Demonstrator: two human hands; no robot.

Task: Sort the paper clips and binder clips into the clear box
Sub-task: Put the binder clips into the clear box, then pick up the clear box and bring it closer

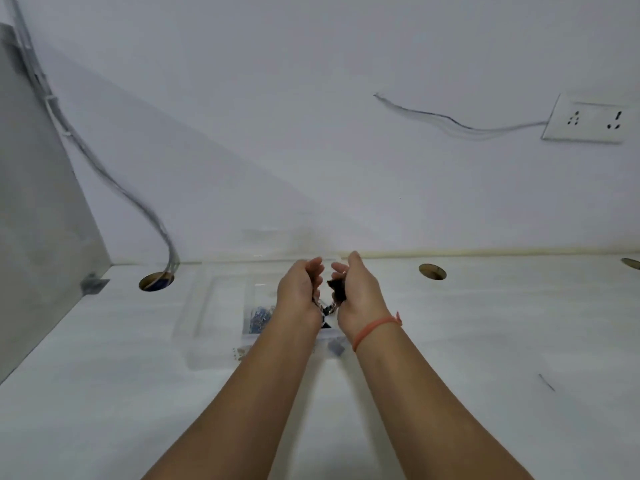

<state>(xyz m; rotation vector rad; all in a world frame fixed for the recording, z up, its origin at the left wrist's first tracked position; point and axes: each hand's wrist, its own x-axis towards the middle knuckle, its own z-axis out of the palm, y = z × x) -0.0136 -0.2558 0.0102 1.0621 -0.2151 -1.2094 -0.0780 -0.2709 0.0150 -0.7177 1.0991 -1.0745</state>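
Two bare forearms reach forward from the lower edge over a white worktop [485,323]; the right wrist carries a thin red band [375,327]. Left hand [299,289]: cupped, fingers curled inward, raised above the box; a few small clips show at its lower edge, grip unclear. Right hand [356,289]: cupped likewise, fingers curled around a dark cluster of binder clips [337,289], some dangling below the palm. The hands face each other, close but apart. Clear box [207,306]: lies on the worktop beneath and just beyond the hands, divided into compartments; blue paper clips [258,317] sit in one compartment left of the left wrist. One bluish item [336,348] lies by the near edge of the box; blurred, kind uncertain. Farther back: round cable holes [432,271] in the worktop, a cable bundle [104,174] rising along the left, a wall socket [585,119] at upper right.
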